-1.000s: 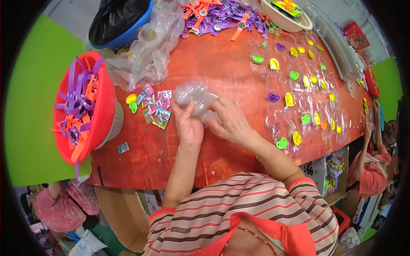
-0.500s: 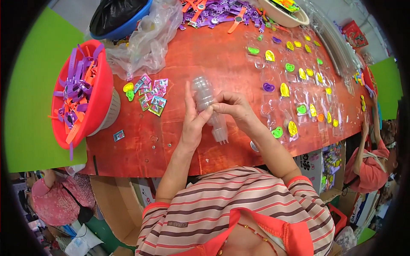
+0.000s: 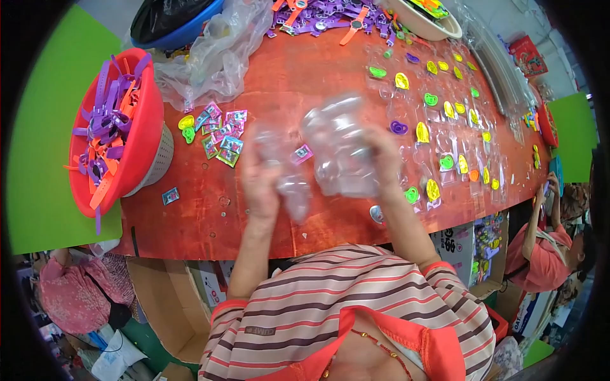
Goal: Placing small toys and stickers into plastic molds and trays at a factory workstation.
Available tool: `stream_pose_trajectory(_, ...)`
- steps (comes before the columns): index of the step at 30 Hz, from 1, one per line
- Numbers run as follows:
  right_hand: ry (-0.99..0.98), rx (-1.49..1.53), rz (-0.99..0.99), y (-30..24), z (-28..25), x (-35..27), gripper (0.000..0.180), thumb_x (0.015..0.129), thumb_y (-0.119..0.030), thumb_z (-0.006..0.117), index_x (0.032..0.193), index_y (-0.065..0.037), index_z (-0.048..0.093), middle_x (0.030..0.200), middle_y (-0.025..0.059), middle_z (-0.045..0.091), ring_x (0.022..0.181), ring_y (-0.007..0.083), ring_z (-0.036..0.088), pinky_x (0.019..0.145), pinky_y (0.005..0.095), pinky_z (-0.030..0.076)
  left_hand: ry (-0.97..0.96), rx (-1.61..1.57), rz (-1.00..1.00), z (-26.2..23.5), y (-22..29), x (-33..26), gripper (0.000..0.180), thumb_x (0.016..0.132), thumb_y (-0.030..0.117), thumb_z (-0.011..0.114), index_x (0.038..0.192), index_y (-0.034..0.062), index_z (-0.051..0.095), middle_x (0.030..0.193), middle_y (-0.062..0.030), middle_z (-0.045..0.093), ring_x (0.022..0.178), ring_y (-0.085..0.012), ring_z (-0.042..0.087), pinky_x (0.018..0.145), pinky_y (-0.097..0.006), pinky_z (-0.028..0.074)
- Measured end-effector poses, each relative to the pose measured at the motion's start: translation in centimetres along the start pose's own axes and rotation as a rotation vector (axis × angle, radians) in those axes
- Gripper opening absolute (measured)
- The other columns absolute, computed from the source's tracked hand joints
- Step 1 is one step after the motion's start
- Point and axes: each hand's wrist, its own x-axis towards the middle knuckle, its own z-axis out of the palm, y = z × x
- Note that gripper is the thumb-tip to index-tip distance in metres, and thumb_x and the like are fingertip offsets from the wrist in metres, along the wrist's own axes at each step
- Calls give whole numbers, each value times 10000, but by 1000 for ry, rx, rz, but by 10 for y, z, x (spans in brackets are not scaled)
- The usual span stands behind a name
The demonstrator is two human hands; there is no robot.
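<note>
My left hand (image 3: 259,193) is closed on a clear moulded plastic blister shell (image 3: 293,193), smeared by motion. In my right hand (image 3: 385,159) is a wider clear plastic blister shell (image 3: 340,155), tilted and also blurred; whether it is one piece or several nested ones I cannot tell. The two shells are apart, both held above the red table (image 3: 279,76). Between them a small pink packet (image 3: 302,153) shows, seemingly on the tabletop. Left of my left hand lies a pile of small pink, blue and green packets (image 3: 222,134).
Rows of clear shells with yellow, green and purple pacifier-shaped pieces (image 3: 422,132) cover the right side. A red basket (image 3: 143,149) of purple and orange toy watches stands left. More toy watches (image 3: 318,25) lie at the back. A co-worker (image 3: 540,254) is at far right.
The clear plastic that both hands held together is now parted into two, one in each hand. My hands have moved apart. A pink packet now shows between them.
</note>
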Motion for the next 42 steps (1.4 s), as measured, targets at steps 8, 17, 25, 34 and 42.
stream_pose_trajectory(8, 16, 201, -73, -15, -36, 21, 158, 914, -156, 517, 975, -35, 599, 851, 5, 606, 747, 75, 554, 703, 234, 443, 339, 249, 12, -99, 32, -13, 714, 801, 71, 482, 1472, 70, 238, 1336, -175, 439, 1089, -239, 531, 919, -348, 437)
stream_pose_trajectory(17, -312, -92, -86, 14, 27, -12, 102, 887, -94, 588, 939, -16, 627, 851, -9, 586, 800, 62, 527, 725, 226, 428, 14, 184, -23, 11, 20, -17, 662, 847, 139, 531, 1443, 27, 262, 1374, -114, 406, 1197, -205, 464, 972, -342, 391)
stream_pose_trajectory(25, -367, -75, -141, -11, 11, -8, 280, 917, -44, 532, 1188, 17, 571, 1056, 57, 625, 955, 123, 598, 794, 254, 479, -65, -711, -405, -18, -26, 24, 377, 893, 189, 457, 1219, 8, 516, 1145, -140, 615, 1038, -264, 603, 924, -393, 473)
stream_pose_trajectory(34, -275, -750, -467, -8, -18, -27, 230, 830, 19, 578, 1055, 2, 620, 951, 110, 601, 860, 186, 608, 764, 280, 477, -41, -760, -444, -22, -25, 20, 389, 865, 193, 452, 1182, -13, 544, 1107, -152, 626, 1009, -274, 615, 903, -405, 484)
stream_pose_trajectory(42, -421, -1105, -953, -17, -21, -19, 509, 674, 41, 583, 1164, -95, 575, 1199, 135, 521, 1055, 326, 532, 846, 408, 461, -133, -752, -487, -20, -13, 18, 352, 907, 184, 417, 1120, -37, 590, 1038, -181, 661, 932, -279, 660, 842, -400, 535)
